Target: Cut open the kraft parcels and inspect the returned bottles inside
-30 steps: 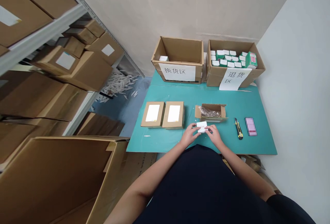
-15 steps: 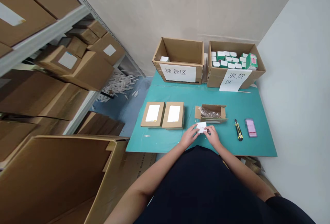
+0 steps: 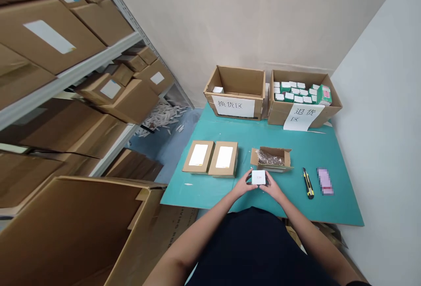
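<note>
My left hand [image 3: 245, 184] and my right hand [image 3: 272, 185] grip a small white box [image 3: 258, 177] from either side, just above the teal table top [image 3: 210, 189]. A small dark mark shows on the box's upper face. Just beyond my hands stands an open cardboard carton [image 3: 271, 158] holding something wrapped in clear plastic. To the left lie two closed cardboard boxes with white labels [image 3: 198, 157] [image 3: 224, 159]. A yellow-and-black utility knife [image 3: 308, 184] and a pixelated pink item [image 3: 325, 181] lie to the right of my right hand.
Two open cartons with white Chinese-text signs stand at the table's far edge: one [image 3: 235, 85] holds a single white box, the other [image 3: 301, 117] several white and green boxes. Stocked metal shelving [image 3: 98, 60] and a large open carton [image 3: 75, 233] are on the left; a wall is on the right.
The whole scene sits lower in the view because my head has moved. Both hands have lowered the white box slightly and still hold it, now showing its square upper face.
</note>
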Motion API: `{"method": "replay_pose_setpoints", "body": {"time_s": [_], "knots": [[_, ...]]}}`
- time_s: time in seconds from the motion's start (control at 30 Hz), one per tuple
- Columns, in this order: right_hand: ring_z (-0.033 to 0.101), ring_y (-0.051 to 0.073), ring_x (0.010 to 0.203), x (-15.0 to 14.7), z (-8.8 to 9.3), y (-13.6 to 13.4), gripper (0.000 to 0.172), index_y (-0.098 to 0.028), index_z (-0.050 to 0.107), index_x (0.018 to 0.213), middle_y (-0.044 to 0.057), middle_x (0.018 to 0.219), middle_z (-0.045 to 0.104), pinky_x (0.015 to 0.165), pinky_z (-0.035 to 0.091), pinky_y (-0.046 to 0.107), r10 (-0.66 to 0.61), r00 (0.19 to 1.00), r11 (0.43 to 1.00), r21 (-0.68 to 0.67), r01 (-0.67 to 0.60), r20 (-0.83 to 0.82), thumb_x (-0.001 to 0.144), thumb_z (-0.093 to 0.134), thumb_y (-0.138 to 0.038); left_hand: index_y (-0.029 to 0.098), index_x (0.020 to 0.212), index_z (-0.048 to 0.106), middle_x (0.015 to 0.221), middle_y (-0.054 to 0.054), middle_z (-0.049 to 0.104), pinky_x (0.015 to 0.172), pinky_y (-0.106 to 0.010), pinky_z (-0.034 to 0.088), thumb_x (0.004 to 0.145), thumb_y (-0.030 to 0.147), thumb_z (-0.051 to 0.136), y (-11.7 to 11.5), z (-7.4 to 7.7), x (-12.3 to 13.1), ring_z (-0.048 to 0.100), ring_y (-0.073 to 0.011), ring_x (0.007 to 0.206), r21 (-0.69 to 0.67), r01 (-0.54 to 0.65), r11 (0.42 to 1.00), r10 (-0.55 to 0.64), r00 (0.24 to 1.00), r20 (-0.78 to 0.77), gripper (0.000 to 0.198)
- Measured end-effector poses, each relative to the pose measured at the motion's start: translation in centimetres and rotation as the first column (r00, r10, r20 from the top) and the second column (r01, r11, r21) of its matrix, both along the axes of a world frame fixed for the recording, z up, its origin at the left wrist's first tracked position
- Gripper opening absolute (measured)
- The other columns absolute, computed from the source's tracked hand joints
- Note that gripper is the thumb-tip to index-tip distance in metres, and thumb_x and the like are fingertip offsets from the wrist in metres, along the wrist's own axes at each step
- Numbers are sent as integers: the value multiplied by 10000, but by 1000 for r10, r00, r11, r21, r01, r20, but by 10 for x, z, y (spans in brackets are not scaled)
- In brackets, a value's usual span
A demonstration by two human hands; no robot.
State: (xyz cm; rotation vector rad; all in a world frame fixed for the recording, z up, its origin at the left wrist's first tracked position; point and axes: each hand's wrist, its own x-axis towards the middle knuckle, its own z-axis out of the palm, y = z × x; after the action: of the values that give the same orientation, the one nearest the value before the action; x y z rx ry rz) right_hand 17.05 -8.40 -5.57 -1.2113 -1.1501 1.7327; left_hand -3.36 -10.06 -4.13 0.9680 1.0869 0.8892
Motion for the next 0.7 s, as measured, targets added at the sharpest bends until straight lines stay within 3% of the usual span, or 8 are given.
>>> {"method": "replay_pose_setpoints", "body": {"time_s": [0.2,0.37,0.53,0.7], "knots": [[578,374,1282,2,7,9,817,-254,633,1279,149,1408,584,966,533,575,42,989,996,78,-53,140,506,881,-339,230,1494,456,1475,-192,539,1040,-535,507,556,515,925,-3,16,1,511,-381,1365,26,-1,1000,5,991,-134,1087],[584,368,1281,3,30,-2,751,-288,635,1303,134,1434,550,903,590,531,68,983,985,147,-94,171,580,837,-279,233,1501,458,1465,-176,558,971,-497,570,598,545,895,-23,45,4,544,-372,1336,42,-95,995,100,987,-124,1050],[555,347,1328,-7,84,4,761,-327,594,1377,107,1513,483,957,587,485,119,981,968,201,-148,151,651,804,-236,285,1538,412,1488,-130,547,969,-463,585,685,516,852,-31,97,-3,521,-351,1365,98,-195,976,204,973,-103,987],[491,352,1392,-36,152,45,809,-322,549,1434,111,1549,445,1012,566,484,123,979,927,333,-172,166,676,825,-269,284,1550,400,1532,-114,503,1077,-464,516,733,471,825,-3,161,-29,501,-338,1388,228,-240,944,277,949,-149,940]]}}
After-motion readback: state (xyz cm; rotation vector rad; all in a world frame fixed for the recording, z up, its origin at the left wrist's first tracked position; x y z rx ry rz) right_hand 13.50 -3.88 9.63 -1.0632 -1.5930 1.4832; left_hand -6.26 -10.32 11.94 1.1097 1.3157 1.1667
